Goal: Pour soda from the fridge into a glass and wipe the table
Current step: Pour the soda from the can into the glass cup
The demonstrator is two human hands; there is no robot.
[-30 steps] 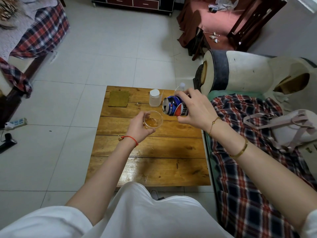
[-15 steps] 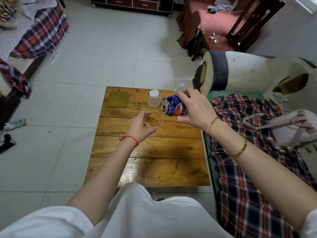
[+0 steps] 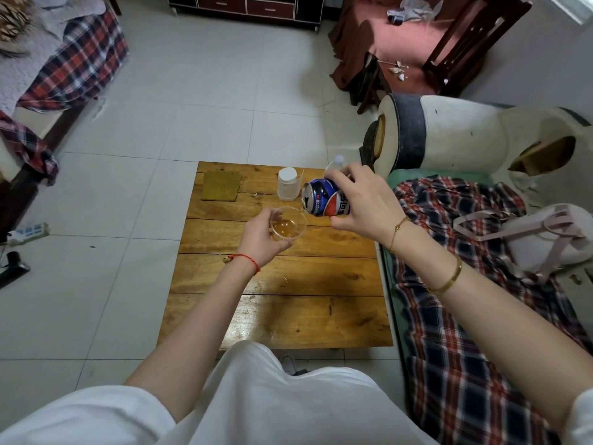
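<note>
Low wooden table (image 3: 276, 303) is standing on a pale tiled floor (image 3: 192, 101), with plaid-covered seating (image 3: 455, 332) running along its right edge and a dark wooden chair (image 3: 462, 49) sitting farther back.

Left hand (image 3: 261, 240) is grasping a clear glass (image 3: 287, 225) from below and from the side, fingers curling round its wall, and is holding it above the table's middle planks. Amber liquid is lying in the bottom of the glass. A red string bracelet (image 3: 248, 260) is sitting on that wrist.

Right hand (image 3: 364, 203) is clamping a blue soda can (image 3: 324, 197), fingers wrapping over the top side and thumb pressing underneath. Can is lying tipped nearly on its side, its opened end pointing left and sitting just above the right rim of the glass. Whether a stream is passing from can to glass cannot be told at this resolution. Gold bracelets (image 3: 447, 279) are showing on the right wrist and forearm.

On the far part of the table: a greenish-yellow cloth (image 3: 221, 185) is lying flat near the far left corner; a white-lidded jar (image 3: 287, 184) is standing upright just left of the can; a white bottle cap (image 3: 338, 160) is showing behind the right hand, the bottle body mostly hidden.

A pale pink bag (image 3: 542, 239) is resting on the plaid cover at right.
</note>
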